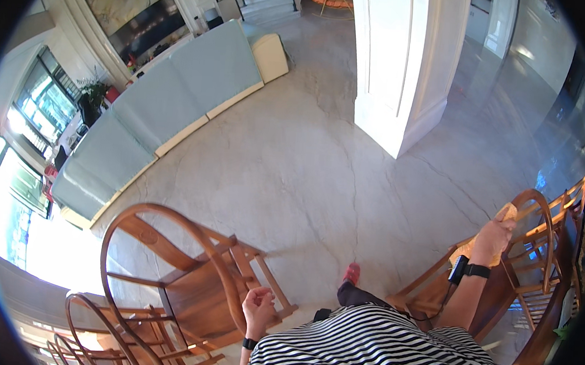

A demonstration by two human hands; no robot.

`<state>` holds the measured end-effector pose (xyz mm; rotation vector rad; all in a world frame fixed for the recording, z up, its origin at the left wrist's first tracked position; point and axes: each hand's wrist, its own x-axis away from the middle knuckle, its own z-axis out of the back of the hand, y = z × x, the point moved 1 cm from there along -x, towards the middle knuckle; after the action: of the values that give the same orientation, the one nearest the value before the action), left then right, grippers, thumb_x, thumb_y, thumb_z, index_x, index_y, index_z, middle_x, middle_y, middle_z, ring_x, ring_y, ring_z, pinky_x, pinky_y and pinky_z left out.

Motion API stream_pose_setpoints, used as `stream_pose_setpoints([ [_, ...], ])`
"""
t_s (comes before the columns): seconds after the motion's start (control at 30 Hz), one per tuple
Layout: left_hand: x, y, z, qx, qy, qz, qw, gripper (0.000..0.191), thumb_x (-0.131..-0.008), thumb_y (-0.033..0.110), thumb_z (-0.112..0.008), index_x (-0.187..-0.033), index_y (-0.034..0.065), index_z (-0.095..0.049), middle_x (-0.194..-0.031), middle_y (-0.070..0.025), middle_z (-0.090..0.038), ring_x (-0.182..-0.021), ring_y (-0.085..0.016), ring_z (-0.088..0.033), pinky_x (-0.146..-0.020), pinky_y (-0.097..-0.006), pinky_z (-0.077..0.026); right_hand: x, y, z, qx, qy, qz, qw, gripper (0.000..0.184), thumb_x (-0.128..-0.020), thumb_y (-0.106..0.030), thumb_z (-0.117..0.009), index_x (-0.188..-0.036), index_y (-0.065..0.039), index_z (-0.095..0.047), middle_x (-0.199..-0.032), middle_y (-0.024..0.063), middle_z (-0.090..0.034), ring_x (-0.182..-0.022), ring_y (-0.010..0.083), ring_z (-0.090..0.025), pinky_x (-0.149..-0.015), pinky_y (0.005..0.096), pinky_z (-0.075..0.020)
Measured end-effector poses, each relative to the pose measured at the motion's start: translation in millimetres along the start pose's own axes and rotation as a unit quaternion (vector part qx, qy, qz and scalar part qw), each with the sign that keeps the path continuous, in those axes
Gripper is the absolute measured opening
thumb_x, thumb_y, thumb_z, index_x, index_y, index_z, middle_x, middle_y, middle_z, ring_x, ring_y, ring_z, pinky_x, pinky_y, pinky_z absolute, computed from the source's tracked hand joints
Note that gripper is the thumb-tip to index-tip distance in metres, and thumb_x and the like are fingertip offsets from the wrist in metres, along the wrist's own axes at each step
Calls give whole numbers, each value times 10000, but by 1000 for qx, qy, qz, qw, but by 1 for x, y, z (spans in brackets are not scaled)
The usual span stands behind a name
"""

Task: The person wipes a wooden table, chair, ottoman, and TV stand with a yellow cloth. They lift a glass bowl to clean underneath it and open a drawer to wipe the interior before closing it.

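Note:
My right hand (pixel 492 242) is closed on an orange-yellow cloth (pixel 509 213), which lies against the curved rail of a wooden armchair (pixel 540 200) at the right. Part of the cloth hangs below the palm, beside a small black device strapped at the wrist. My left hand (pixel 259 302) holds nothing, its fingers loosely curled. It is beside the front end of the curved armrest of another wooden armchair (pixel 198 298); whether it touches the wood I cannot tell.
More wooden armchairs (pixel 79 315) stand in a row at the lower left. A wooden table edge (pixel 539 357) runs along the right. Ahead rises a white square pillar (pixel 402 63). A long sofa under pale blue covers (pixel 177 88) stands at the upper left, on a grey marble-look floor (pixel 293 172).

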<state>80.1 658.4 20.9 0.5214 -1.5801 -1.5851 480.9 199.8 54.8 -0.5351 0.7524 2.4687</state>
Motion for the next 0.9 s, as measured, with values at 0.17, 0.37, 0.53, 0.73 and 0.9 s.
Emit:
stream_pose_setpoints([
  [0.17, -69, 21, -58, 51, -34, -7, 998, 118, -893, 64, -624, -987, -8, -623, -882, -54, -664, -769, -114, -649, -639, -244, -540, -64, -12, -27, 104, -37, -68, 992, 321, -879, -150, -528, -1168, -14, -549, -1093, 202, -546, -742, 265, -648, -558, 384, -572],
  [0.37, -141, 65, -136, -13, -80, -51, 995, 151, -880, 77, -640, -1012, 5, -637, -861, -49, -671, -772, -113, -650, -670, -242, -536, -114, -35, -53, 45, 75, -220, 972, 229, -738, -207, -645, -921, -76, -605, -863, 83, -668, -774, 212, -664, -643, 359, -540],
  [0.53, -178, 87, -172, -35, -102, -57, 992, 147, -863, 87, -656, -985, 4, -660, -805, -35, -672, -732, -90, -633, -658, -235, -519, -145, -79, -54, -65, 101, -167, 979, 221, -761, -191, -624, -938, -61, -607, -863, 92, -664, -768, 211, -661, -641, 360, -539],
  [0.73, -239, 97, -189, -85, -113, -66, 988, 155, -872, 77, -645, -1012, 9, -648, -884, -47, -675, -787, -112, -646, -683, -253, -536, -155, -136, -66, -166, 144, -98, 971, 214, -788, -171, -597, -959, -44, -610, -862, 103, -659, -760, 209, -657, -639, 360, -538],
  [0.9, -304, 115, -211, -122, -154, -56, 979, 153, -878, 87, -642, -1014, 17, -643, -899, -45, -669, -791, -123, -646, -694, -261, -536, -134, -199, -71, -278, 160, -5, 947, 212, -810, -155, -576, -977, -29, -612, -861, 111, -655, -753, 208, -653, -637, 361, -537],
])
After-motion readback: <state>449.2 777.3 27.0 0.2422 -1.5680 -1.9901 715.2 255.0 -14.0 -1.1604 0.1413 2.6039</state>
